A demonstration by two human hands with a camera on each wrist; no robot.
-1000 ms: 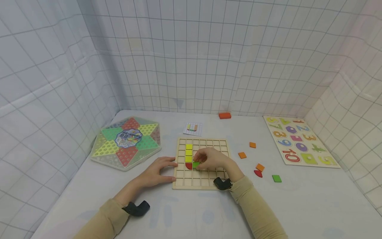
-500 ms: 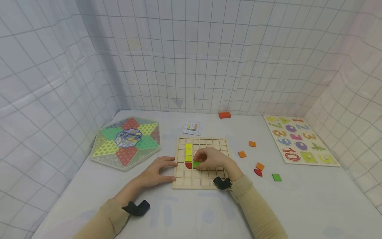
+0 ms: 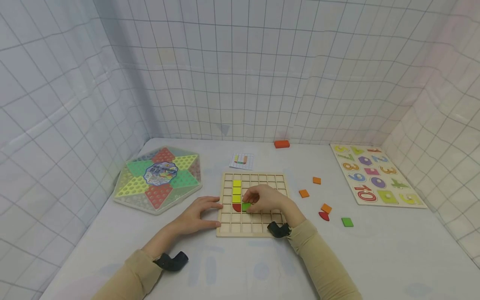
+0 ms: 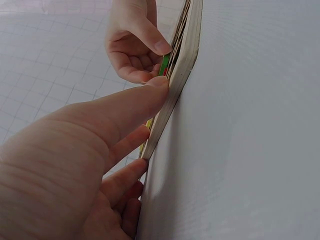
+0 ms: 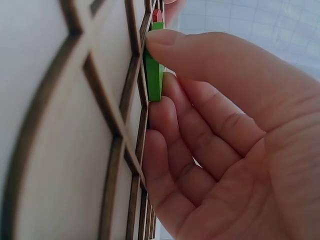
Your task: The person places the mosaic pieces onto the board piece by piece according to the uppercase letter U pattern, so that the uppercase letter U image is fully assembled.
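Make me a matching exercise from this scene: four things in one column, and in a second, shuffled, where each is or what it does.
1. Right hand
2. Left hand
3. Pattern card
4. Number puzzle

A. Lies just beyond the far edge of the wooden board
B. Pinches a green tile
C. Lies toward the right side of the table
D. Touches the board's left edge

Pairs: 1-B, 2-D, 3-A, 4-C
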